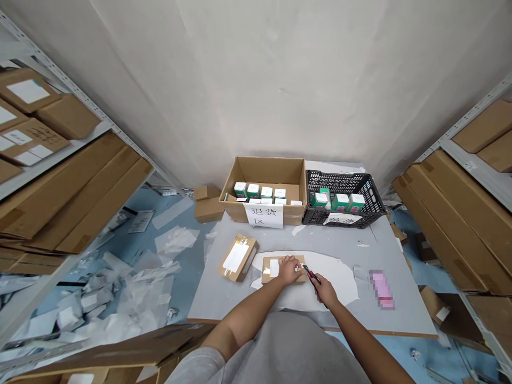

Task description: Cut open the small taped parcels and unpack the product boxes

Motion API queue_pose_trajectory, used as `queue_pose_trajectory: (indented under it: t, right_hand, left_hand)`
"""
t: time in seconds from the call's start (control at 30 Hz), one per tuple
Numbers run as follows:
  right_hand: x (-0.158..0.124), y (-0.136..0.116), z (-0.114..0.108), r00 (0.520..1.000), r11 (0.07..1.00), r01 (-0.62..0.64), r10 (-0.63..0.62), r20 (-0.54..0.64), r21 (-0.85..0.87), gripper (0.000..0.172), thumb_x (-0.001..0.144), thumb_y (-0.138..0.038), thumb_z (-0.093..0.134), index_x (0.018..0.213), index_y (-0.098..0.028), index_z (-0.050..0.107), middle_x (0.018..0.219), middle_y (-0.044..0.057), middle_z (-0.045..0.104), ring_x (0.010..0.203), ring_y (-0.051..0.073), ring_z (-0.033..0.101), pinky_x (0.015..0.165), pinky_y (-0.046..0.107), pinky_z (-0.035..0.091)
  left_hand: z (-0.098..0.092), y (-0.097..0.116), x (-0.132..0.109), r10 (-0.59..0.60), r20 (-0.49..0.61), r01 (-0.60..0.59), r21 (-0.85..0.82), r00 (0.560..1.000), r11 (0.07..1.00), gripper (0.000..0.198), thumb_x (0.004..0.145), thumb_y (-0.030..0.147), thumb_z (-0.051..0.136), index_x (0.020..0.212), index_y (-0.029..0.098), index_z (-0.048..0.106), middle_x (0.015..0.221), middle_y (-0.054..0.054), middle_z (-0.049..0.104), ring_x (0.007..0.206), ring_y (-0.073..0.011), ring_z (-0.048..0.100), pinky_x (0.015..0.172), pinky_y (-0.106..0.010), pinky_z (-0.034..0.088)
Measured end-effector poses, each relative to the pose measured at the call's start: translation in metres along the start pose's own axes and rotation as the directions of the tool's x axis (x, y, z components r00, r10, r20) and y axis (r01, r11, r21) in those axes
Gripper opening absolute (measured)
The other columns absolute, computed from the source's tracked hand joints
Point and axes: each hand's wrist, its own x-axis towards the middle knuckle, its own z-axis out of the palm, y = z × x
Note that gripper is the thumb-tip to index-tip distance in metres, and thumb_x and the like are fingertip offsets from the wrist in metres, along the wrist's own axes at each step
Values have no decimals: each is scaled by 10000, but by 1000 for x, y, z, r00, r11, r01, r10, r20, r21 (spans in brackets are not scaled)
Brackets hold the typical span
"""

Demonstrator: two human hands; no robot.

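Observation:
My left hand [290,270] presses on top of a small cardboard parcel [269,277] with a white label, and its fingers cover the parcel's right part. My right hand [326,292] grips a black and red utility knife [312,275], whose tip is close to the parcel's right end. Both lie over a white sheet [336,280] on a grey table [212,298]. Left of them rests a second taped cardboard parcel [238,257]. A pink object [382,289] lies to the right, blurred.
At the table's far edge stand an open cardboard box [264,176] of small white-topped cartons and a black plastic crate [344,200] of green cartons. Metal shelves [472,154] with flat cartons flank both sides. Plastic scraps [120,304] cover the floor at left.

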Motion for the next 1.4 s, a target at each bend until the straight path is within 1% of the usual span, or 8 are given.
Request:
queue_pose_trajectory:
  t: [0.13, 0.37, 0.5, 0.6, 0.9, 1.1, 1.23, 1.4]
  right_hand:
    - [-2, -2, 0, 1000, 999, -15, 14, -10, -52, 333, 1000, -525, 523, 1132, -258, 671, 523, -90, 543, 380, 125, 513, 449, 210, 343]
    - [-2, 2, 11, 998, 994, -51, 47, 44, 97, 386, 988, -577, 470, 1109, -245, 625, 490, -95, 504, 366, 147, 501, 411, 218, 335]
    - [2, -3, 12, 999, 992, -41, 38, 28, 116, 372, 973, -556, 498, 1138, -249, 627, 495, -98, 510, 366, 143, 492, 408, 213, 330]
    - [-1, 2, 12, 999, 992, -36, 32, 32, 125, 343, 983, -519, 477, 1129, -248, 628, 486, -94, 510, 364, 150, 492, 405, 218, 329]
    - [-2, 4, 15, 999, 989, -29, 26, 25, 142, 332, 951, -545, 543, 1084, -251, 621, 480, -107, 495, 350, 135, 473, 415, 212, 307]
    - [-5, 15, 15, 996, 984, -32, 16, 88, 173, 428, 929, -654, 505, 1062, -253, 576, 471, -105, 502, 346, 147, 481, 397, 232, 305]
    - [3, 13, 18, 997, 979, -51, 38, 71, 197, 436, 906, -664, 516, 1063, -258, 555, 446, -114, 482, 333, 147, 466, 391, 232, 297]
    - [2, 21, 20, 993, 972, -40, 13, 117, 231, 405, 901, -639, 491, 1039, -261, 537, 446, -110, 501, 333, 156, 480, 382, 233, 307]
  left_hand:
    - [1, 2, 3, -42, -15, 40, -85, 999, 996, 124, 817, 294, 787, 921, 232, 759, 1072, -48, 725, 1157, -289, 592, 1001, -413, 332]
    - [9, -1, 0, -68, -77, 54, -170, 995, 984, 108, 751, 188, 801, 845, 233, 772, 981, -23, 737, 1111, -269, 617, 1002, -408, 325]
    - [9, -3, 3, -66, -94, 46, -207, 993, 977, 100, 738, 207, 820, 823, 236, 777, 962, -18, 743, 1102, -271, 622, 997, -409, 330]
    - [11, -4, 4, -79, -109, 54, -219, 991, 974, 86, 723, 221, 830, 785, 233, 772, 952, -20, 746, 1095, -271, 624, 998, -415, 333]
    - [14, -9, 2, -46, -115, 19, -228, 992, 974, 69, 747, 233, 809, 810, 232, 780, 964, -29, 755, 1104, -268, 625, 1018, -421, 333]
    - [12, -9, 4, -41, -100, 20, -202, 994, 979, 93, 744, 190, 794, 826, 230, 774, 985, -29, 753, 1117, -262, 623, 1008, -407, 326]
    - [7, -9, 7, -38, -75, 23, -200, 996, 980, 52, 796, 257, 776, 840, 230, 777, 996, -46, 757, 1123, -272, 623, 1005, -411, 332]
    - [6, -10, 9, -41, -59, 29, -203, 997, 979, 93, 819, 315, 778, 816, 222, 773, 991, -57, 756, 1120, -280, 620, 1013, -418, 333]
